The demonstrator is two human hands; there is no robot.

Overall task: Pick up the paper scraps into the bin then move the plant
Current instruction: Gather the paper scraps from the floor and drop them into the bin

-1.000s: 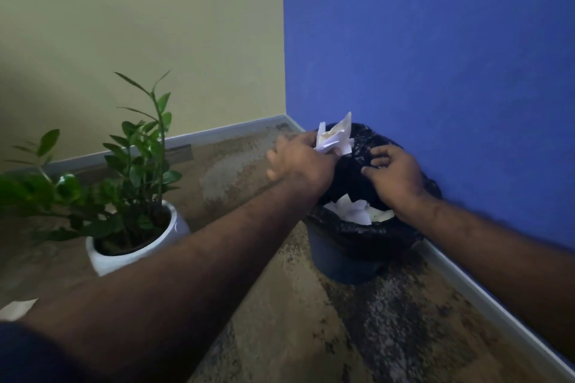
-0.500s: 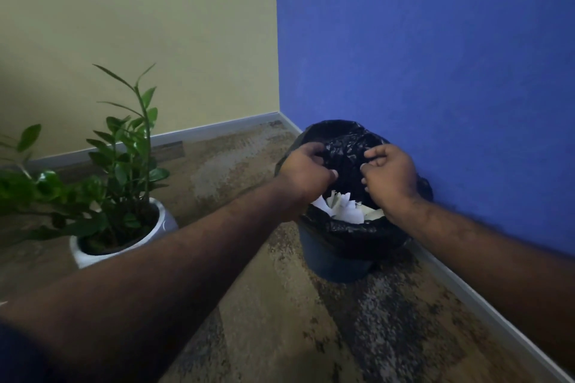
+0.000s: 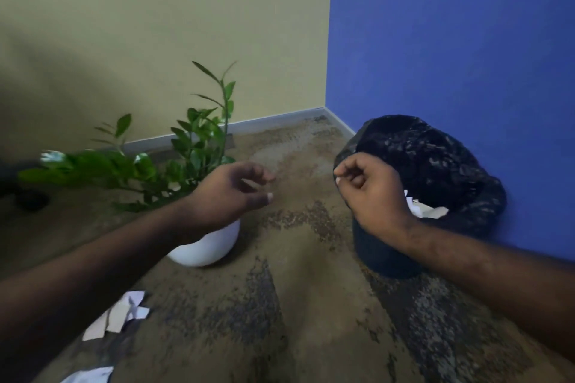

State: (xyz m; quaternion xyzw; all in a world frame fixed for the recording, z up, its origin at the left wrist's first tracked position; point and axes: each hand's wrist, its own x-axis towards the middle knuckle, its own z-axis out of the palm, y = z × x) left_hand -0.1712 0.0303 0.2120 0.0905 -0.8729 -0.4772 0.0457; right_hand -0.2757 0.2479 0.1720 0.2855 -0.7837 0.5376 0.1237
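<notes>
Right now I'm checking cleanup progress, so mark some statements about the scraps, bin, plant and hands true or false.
1. Paper scraps lie on the carpet. True.
2. The bin has no paper in it. False: white paper shows inside its black liner.
3. The left hand grips the plant's white pot. False: it is held in front of the pot, fingers loose, holding nothing.
4. The bin stands against the blue wall. True.
5. The right hand has its fingers curled beside the liner. True.
</notes>
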